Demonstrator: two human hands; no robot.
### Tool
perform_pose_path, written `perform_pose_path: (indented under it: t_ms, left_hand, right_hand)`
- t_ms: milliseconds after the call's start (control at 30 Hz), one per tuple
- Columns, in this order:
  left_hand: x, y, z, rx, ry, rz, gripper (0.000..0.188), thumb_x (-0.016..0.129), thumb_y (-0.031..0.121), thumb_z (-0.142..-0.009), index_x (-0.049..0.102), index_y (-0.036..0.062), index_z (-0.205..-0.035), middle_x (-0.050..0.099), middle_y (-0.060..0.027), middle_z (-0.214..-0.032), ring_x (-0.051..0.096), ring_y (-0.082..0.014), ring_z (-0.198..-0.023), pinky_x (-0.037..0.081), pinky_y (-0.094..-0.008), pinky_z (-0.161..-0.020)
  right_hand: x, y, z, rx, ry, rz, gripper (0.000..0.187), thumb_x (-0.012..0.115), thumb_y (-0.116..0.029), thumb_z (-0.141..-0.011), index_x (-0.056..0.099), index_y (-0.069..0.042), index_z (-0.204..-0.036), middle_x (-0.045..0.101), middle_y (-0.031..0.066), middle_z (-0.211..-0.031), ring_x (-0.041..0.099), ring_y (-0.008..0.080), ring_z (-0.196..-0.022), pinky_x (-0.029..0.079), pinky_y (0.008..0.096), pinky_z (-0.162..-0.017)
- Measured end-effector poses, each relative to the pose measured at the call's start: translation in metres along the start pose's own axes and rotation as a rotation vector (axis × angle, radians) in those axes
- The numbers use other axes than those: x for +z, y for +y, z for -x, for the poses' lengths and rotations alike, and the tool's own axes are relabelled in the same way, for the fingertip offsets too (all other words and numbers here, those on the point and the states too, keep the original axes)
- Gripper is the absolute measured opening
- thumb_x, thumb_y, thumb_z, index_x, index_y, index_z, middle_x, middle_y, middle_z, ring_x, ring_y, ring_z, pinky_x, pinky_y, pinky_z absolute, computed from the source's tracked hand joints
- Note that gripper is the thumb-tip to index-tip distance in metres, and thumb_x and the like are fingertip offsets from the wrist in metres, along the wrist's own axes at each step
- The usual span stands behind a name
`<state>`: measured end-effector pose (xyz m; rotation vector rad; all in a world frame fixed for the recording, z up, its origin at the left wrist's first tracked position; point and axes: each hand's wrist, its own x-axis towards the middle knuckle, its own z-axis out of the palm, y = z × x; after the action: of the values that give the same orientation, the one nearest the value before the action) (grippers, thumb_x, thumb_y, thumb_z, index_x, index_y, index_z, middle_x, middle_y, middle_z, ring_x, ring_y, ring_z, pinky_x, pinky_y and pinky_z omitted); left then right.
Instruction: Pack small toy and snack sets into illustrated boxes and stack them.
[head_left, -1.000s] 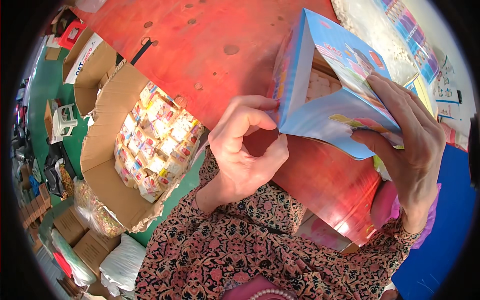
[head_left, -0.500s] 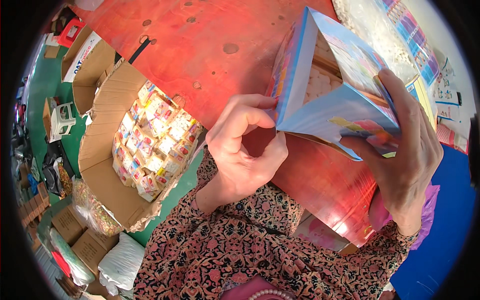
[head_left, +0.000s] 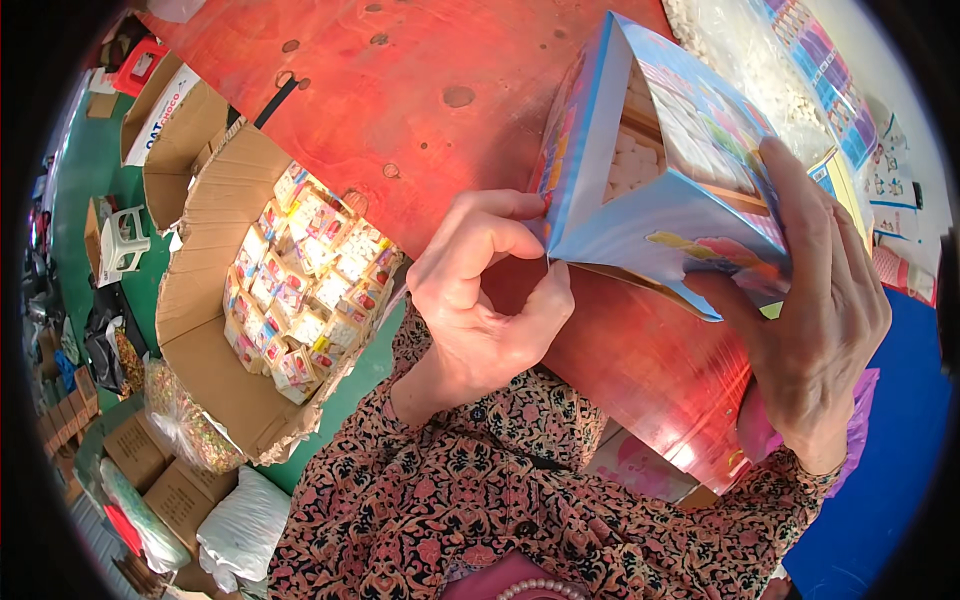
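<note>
A blue printed cardboard box [head_left: 660, 225] is tilted above the red table [head_left: 470, 60], its near flap partly folded in. Through its openings show small wooden trays of white pieces [head_left: 632, 165]. My left hand [head_left: 480, 290] has its thumb and fingertips pinched at the box's near left corner. My right hand [head_left: 815, 310] wraps round the right side of the box, fingers on top and thumb against the near flap. The inside of the box is only partly visible.
To the left stands a big open carton [head_left: 200, 340] full of small packs [head_left: 315, 270]. A clear bag of white pieces [head_left: 745, 60] lies at the far right beside purple printed sheets [head_left: 815, 65]. Sacks [head_left: 245, 520], brown boxes [head_left: 180, 500] and a white stool [head_left: 122, 243] occupy the floor at left.
The box has shifted slightly to the left, and its near flap sits a little further over the opening. Both hands keep their hold, the left moving slightly with the corner.
</note>
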<state>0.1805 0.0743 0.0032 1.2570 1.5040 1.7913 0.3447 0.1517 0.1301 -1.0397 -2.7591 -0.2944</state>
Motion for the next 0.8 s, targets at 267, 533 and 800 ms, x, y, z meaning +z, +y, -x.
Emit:
perform_pose_path:
  t_ms: [267, 533, 800]
  left_hand:
    - [0.005, 0.004, 0.002, -0.023, -0.016, 0.088, 0.018, 0.065, -0.009, -0.069, 0.053, -0.0025, -0.081, 0.060, -0.0192, -0.099, 0.062, -0.0184, -0.082, 0.049, -0.0244, -0.068]
    - [0.000, 0.008, 0.000, -0.038, -0.060, -0.061, 0.016, 0.064, -0.008, -0.070, 0.052, -0.0013, -0.079, 0.060, -0.0173, -0.099, 0.057, -0.0154, -0.077, 0.046, -0.0250, -0.067]
    - [-0.002, 0.003, 0.001, 0.015, -0.055, -0.056, 0.015, 0.066, -0.005, -0.069, 0.053, 0.0000, -0.075, 0.061, -0.0185, -0.097, 0.060, -0.0173, -0.073, 0.048, -0.0265, -0.064]
  right_hand:
    - [0.029, 0.039, 0.010, -0.288, 0.252, -0.030, 0.088, 0.078, -0.014, -0.056, 0.041, -0.002, -0.135, 0.053, 0.0135, -0.130, 0.060, 0.0310, -0.102, 0.053, 0.0357, -0.081]
    - [0.007, 0.006, 0.000, -0.071, 0.061, -0.107, 0.101, 0.071, 0.007, -0.046, 0.038, -0.012, -0.139, 0.053, 0.0095, -0.129, 0.058, 0.0309, -0.104, 0.054, 0.0361, -0.082]
    - [0.001, 0.008, 0.005, -0.143, 0.037, -0.009, 0.083, 0.078, -0.009, -0.057, 0.042, -0.007, -0.132, 0.056, 0.0122, -0.122, 0.059, 0.0329, -0.103, 0.052, 0.0373, -0.078]
